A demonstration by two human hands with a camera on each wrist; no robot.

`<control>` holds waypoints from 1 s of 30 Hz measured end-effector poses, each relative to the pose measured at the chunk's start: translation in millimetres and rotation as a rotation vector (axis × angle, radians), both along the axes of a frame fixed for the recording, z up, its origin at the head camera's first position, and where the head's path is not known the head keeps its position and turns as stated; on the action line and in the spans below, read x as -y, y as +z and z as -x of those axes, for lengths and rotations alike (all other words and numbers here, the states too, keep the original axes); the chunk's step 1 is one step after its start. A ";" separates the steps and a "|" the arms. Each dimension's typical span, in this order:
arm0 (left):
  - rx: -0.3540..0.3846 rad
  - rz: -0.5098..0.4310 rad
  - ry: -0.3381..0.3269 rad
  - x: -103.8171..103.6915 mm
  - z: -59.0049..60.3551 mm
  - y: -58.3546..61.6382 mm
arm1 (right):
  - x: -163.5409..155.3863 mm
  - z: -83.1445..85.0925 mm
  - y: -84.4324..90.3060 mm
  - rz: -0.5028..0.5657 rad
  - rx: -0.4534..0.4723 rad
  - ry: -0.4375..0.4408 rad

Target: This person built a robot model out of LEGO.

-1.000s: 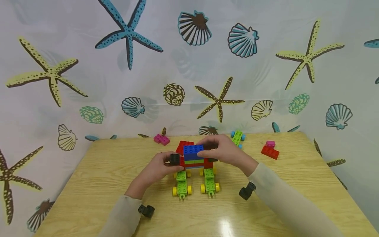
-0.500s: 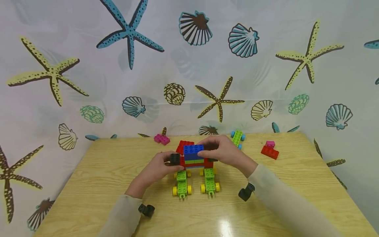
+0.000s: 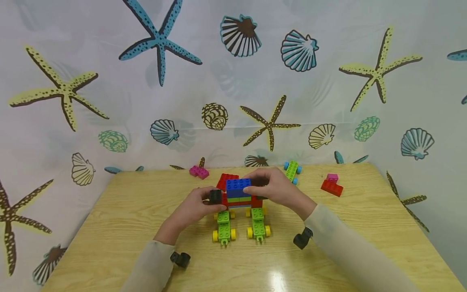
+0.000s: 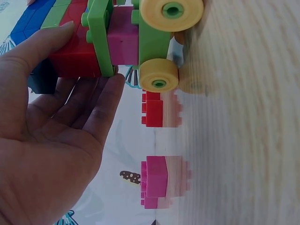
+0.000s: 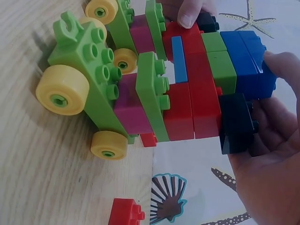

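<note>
A built toy of interlocking bricks stands mid-table on two green wheeled bases, the left base (image 3: 224, 232) and the right base (image 3: 258, 230), both with yellow wheels. Purple bricks (image 5: 132, 105) rise from the bases, then green plates, red bricks (image 5: 204, 101), green bricks (image 5: 221, 70) and blue bricks (image 3: 235, 188) on top. Black bricks (image 5: 234, 123) jut from either side. My left hand (image 3: 193, 207) grips the toy's left side, thumb on a red brick, fingers behind. With the thumb on its near face, my right hand (image 3: 280, 187) holds the blue top; its other fingers are partly hidden.
Behind the toy lies a red brick (image 3: 228, 177). Pink bricks (image 3: 199, 172) sit at the back left. Toward the back right are a green base with blue wheels (image 3: 292, 170), a red brick (image 3: 332, 188) and a pink brick (image 3: 332, 177). A patterned curtain (image 3: 204, 89) hangs behind the table (image 3: 138, 202).
</note>
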State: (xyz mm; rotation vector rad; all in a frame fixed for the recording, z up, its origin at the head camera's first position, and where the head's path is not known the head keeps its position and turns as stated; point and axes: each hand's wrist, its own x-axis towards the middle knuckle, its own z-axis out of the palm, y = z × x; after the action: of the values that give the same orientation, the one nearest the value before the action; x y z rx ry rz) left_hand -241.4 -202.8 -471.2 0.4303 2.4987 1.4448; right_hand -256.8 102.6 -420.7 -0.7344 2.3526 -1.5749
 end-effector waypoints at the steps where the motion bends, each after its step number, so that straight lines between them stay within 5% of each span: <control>1: -0.001 -0.003 -0.006 -0.2 0.3 0.1 | -0.3 -0.9 -0.1 -0.004 0.001 -0.007; 30: -0.028 0.065 -0.021 -11.4 -4.8 1.4 | -1.6 -16.8 -10.7 0.018 0.026 -0.045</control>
State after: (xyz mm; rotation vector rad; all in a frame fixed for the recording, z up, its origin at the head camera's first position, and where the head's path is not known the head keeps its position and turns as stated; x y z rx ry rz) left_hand -236.6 -191.4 -469.7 0.4657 2.5470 1.3543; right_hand -239.9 104.3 -431.4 -0.6657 2.3554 -1.6164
